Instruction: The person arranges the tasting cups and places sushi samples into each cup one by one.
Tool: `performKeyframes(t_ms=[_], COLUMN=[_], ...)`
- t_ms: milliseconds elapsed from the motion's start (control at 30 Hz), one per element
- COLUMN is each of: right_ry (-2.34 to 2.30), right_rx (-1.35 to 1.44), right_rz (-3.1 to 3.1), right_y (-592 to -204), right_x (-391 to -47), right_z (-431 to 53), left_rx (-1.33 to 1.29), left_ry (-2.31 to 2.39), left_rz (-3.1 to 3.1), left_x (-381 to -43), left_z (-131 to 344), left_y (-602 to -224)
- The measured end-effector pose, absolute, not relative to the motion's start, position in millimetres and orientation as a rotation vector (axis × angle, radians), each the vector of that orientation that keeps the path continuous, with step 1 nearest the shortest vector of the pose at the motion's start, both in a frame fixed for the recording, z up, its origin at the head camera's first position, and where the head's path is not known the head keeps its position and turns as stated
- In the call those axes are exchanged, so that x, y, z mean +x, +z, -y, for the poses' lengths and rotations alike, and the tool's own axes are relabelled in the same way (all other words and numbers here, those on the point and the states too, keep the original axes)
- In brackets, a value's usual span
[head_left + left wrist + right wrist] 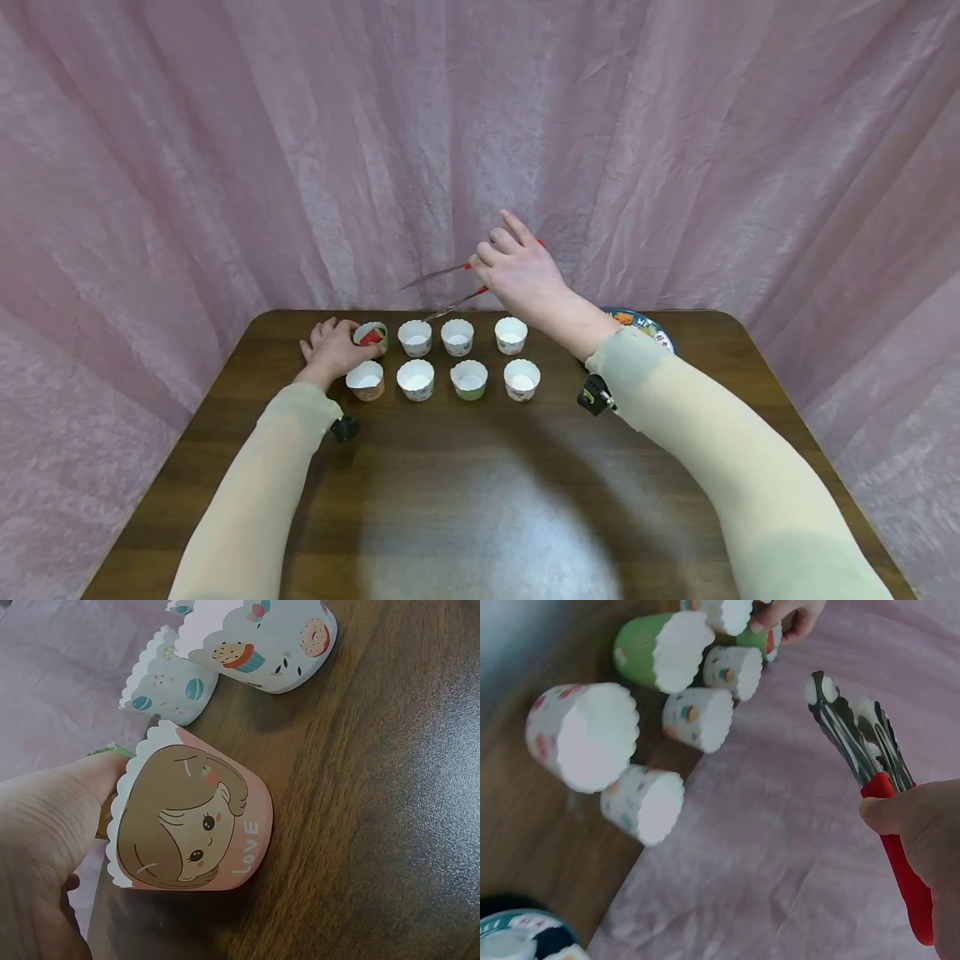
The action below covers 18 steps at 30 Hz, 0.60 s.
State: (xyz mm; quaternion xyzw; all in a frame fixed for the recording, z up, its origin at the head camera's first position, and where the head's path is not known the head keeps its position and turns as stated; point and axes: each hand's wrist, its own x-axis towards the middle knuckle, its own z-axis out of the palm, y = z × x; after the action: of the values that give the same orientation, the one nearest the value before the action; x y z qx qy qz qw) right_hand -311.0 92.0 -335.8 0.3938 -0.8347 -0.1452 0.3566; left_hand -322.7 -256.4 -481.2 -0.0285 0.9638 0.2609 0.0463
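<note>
At the back left of the table my left hand (330, 350) holds a green paper baking cup (385, 335), its thumb across the near side. Something red (371, 337) lies inside that cup. Just in front stands a pink baking cup (195, 817) with a cartoon face and "LOVE", which partly hides the green one in the left wrist view. My right hand (525, 275) is raised above the back of the table and grips metal tongs (907, 885) with red handles. The tongs' two arms are spread, pointing left, with nothing visible between the tips.
Several white-rimmed baking cups (416, 380) stand in two rows along the back of the wooden table (450, 500). A patterned plate (663, 335) with food sits at the back right, partly behind my right forearm. A pink curtain (480, 125) hangs behind.
</note>
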Motion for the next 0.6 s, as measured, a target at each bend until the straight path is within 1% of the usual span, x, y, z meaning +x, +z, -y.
performKeyframes(t_ms=[600], right_ry=[-0.308], right_rx=[0.921], right_rz=[2.173], right_y=[-340], right_x=[-290], right_z=[-181], left_rx=[-0.075], left_ry=[0.774], left_rz=[-2.950], left_x=[-328], left_z=[264], left_y=[-486])
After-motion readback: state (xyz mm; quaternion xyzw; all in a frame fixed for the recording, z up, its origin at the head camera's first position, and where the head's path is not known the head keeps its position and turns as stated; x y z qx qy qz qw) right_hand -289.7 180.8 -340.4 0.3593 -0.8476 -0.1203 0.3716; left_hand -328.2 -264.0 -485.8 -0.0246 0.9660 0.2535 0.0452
